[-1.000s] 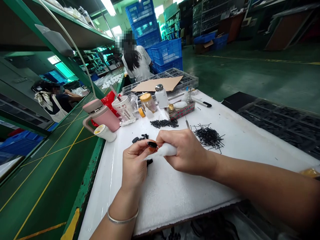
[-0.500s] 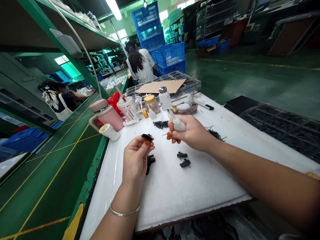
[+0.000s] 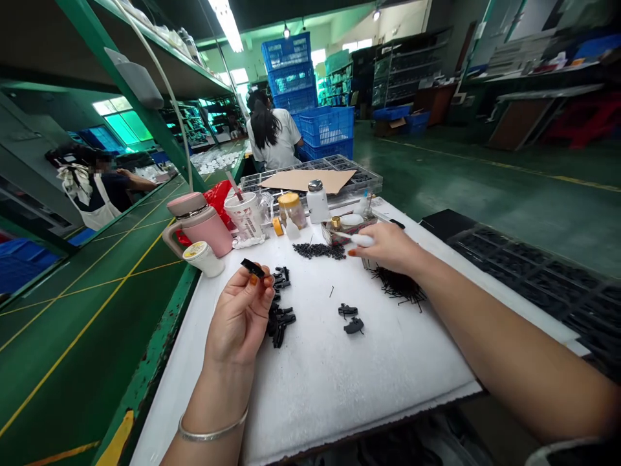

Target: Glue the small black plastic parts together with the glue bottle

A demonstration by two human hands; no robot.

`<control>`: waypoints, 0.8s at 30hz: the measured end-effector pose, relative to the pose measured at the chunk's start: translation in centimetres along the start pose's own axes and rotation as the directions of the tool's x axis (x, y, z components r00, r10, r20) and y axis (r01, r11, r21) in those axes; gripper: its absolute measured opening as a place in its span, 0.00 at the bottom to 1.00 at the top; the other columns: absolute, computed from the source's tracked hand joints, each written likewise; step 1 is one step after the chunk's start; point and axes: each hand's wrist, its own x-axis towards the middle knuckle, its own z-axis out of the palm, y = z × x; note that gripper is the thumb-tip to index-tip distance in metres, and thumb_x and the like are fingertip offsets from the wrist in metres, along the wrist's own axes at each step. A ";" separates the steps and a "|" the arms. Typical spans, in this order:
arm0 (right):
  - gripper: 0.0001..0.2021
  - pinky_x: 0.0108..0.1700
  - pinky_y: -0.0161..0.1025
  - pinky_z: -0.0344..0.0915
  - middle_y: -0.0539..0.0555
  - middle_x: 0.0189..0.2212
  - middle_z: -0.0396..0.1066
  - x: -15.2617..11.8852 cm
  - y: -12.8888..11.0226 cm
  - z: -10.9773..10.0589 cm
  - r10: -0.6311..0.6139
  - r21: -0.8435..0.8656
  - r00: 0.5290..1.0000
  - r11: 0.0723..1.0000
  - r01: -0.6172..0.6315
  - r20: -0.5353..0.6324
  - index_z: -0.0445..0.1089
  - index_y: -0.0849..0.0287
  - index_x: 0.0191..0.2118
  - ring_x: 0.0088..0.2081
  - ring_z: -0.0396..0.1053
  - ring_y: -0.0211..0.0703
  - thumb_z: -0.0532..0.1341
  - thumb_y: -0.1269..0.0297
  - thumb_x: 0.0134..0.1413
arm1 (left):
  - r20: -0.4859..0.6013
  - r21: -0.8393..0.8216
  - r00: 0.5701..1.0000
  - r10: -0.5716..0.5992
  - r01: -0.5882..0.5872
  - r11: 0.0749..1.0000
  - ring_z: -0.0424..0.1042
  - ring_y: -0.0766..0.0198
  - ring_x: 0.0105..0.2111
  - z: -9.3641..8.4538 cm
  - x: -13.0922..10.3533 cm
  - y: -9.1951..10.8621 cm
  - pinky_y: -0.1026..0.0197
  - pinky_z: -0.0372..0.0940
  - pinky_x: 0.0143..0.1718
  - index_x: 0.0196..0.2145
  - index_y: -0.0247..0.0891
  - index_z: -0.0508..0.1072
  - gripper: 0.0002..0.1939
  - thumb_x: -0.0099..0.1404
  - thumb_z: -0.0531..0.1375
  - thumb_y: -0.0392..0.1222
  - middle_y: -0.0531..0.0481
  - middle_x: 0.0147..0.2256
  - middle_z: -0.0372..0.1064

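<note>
From the head camera, the left hand (image 3: pixel 241 315) is raised over the white table (image 3: pixel 339 382) at about 7 o'clock from the middle of the view. Its thumb and fingertips (image 3: pixel 253 279) are pinched shut on a small black part (image 3: pixel 252 268), which sticks up and to the left above the hand; the other fingers curl loosely inward. A silver bracelet (image 3: pixel 212 432) circles the wrist.

Just to the right of that hand, at 3 o'clock from it, a heap of black parts (image 3: pixel 280 310) lies on the table. Two more black pieces (image 3: pixel 350 318) lie apart at 5 o'clock from the middle.

The right hand (image 3: pixel 388 246) reaches forward to about 1 o'clock. Its fingers are closed around a small white bottle (image 3: pixel 362 240), whose end shows past the thumb toward the left. Beneath and just nearer than this hand lies a pile of thin black pins (image 3: pixel 398 285); at 9 o'clock from the hand is a patch of tiny black bits (image 3: pixel 320 250).

Farther back, at 11 o'clock, stand a pink mug (image 3: pixel 201 224), a white cup (image 3: pixel 246 215), a jar with a yellow lid (image 3: pixel 291 208) and a white dispenser bottle (image 3: pixel 318 201). A person in a white shirt (image 3: pixel 272 133) stands beyond, at 12 o'clock, and another person (image 3: pixel 90 188) sits at 9 o'clock.
</note>
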 end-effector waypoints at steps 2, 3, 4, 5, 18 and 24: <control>0.12 0.29 0.37 0.55 0.53 0.27 0.72 0.6 1.0 -0.6 0.066 -0.134 0.998 0.989 -0.068 -0.019 0.73 0.59 0.31 0.31 0.68 0.46 0.65 0.54 0.46 | 0.021 0.002 1.000 -0.020 0.020 1.000 0.71 0.69 0.31 0.0 -0.1 0.1 0.73 0.72 0.29 0.32 0.33 0.75 0.18 0.43 0.73 0.31 0.49 0.34 0.70; 0.13 0.29 0.37 0.55 0.55 0.29 0.73 0.8 1.4 -0.6 0.079 -0.187 0.997 0.979 -0.079 -0.010 0.73 0.59 0.32 0.32 0.69 0.47 0.65 0.53 0.45 | 0.027 0.003 0.999 -0.026 0.026 1.000 0.71 0.69 0.31 0.0 -0.1 0.1 0.73 0.72 0.29 0.32 0.33 0.75 0.18 0.43 0.74 0.31 0.49 0.34 0.70; 0.15 0.30 0.37 0.55 0.56 0.30 0.73 1.0 1.7 -0.4 0.087 -0.229 0.996 0.970 -0.083 0.007 0.73 0.59 0.33 0.34 0.69 0.48 0.65 0.52 0.44 | 0.033 0.005 0.999 -0.030 0.030 1.000 0.71 0.69 0.31 0.0 -0.1 0.1 0.73 0.72 0.29 0.32 0.33 0.75 0.18 0.43 0.74 0.31 0.50 0.34 0.70; 0.17 0.30 0.38 0.56 0.57 0.32 0.73 1.2 1.8 -0.1 0.100 -0.261 0.995 0.961 -0.088 0.030 0.73 0.60 0.33 0.35 0.69 0.50 0.66 0.50 0.44 | 0.039 0.008 0.999 -0.032 0.031 0.999 0.71 0.69 0.31 0.0 -0.1 0.1 0.73 0.71 0.29 0.32 0.34 0.75 0.18 0.43 0.73 0.32 0.50 0.34 0.70; 0.10 0.27 0.36 0.56 0.53 0.26 0.73 -1.0 -0.4 -1.2 -0.070 0.060 0.992 0.996 0.064 0.106 0.74 0.57 0.29 0.28 0.68 0.43 0.61 0.57 0.50 | 0.168 -0.045 0.980 -0.108 0.117 0.992 0.70 0.71 0.31 -0.3 -0.2 0.2 0.74 0.70 0.30 0.34 0.36 0.75 0.15 0.48 0.72 0.32 0.50 0.33 0.69; 0.11 0.29 0.35 0.60 0.51 0.27 0.73 -4.8 -5.1 -1.7 -0.330 0.377 0.936 0.857 0.352 -0.124 0.75 0.57 0.32 0.29 0.69 0.41 0.61 0.55 0.55 | 0.199 -0.040 0.960 -0.199 0.211 0.977 0.70 0.71 0.32 -0.2 -0.3 -0.5 0.75 0.70 0.31 0.35 0.36 0.76 0.14 0.50 0.71 0.32 0.50 0.34 0.69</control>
